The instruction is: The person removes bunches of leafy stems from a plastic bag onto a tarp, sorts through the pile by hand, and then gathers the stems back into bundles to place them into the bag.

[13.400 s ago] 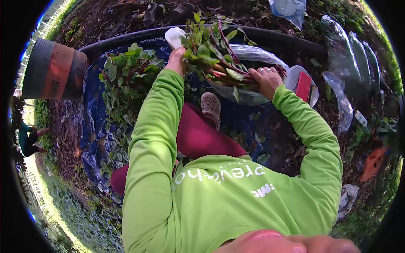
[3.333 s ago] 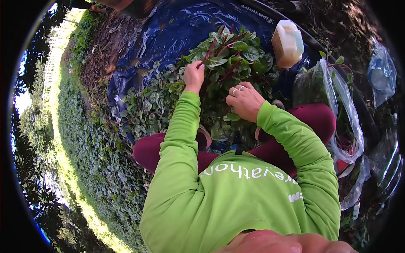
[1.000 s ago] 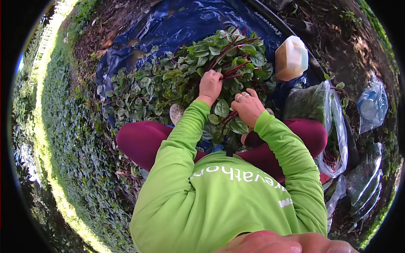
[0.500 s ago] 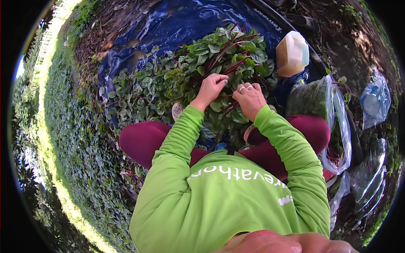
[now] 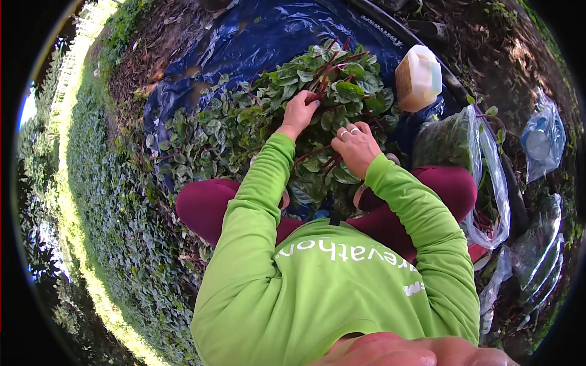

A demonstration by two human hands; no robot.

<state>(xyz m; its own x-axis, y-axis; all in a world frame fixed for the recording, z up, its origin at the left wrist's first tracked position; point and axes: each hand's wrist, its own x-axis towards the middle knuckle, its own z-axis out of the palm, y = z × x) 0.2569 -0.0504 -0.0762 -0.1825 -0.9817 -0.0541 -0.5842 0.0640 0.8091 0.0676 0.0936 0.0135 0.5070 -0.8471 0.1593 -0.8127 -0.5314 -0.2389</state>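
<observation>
A heap of leafy greens with dark red stems [image 5: 351, 94] lies in front of me, looking like Malabar spinach. My left hand [image 5: 299, 113] is closed at the heap's middle, its fingertips pinching red stems. Closer to my body, my right hand [image 5: 357, 146], with rings on it, is closed around stems whose red ends stick out to the left of its fingertips. The leaves partly hide the fingertips of both hands. Under the heap spreads a blue plastic sheet [image 5: 262, 30].
A whitish plastic container [image 5: 419, 79] stands right of the heap. Beyond my right knee is a clear plastic bag of greens [image 5: 448, 143]. Farther right lie a bag with a round item [image 5: 540, 143] and crumpled clear plastic [image 5: 537, 250]. Low plants [image 5: 128, 201] cover the ground at left.
My left hand has moved slightly up and left, away from my right hand, which has shifted slightly down. More red stem shows beside the right fingertips.
</observation>
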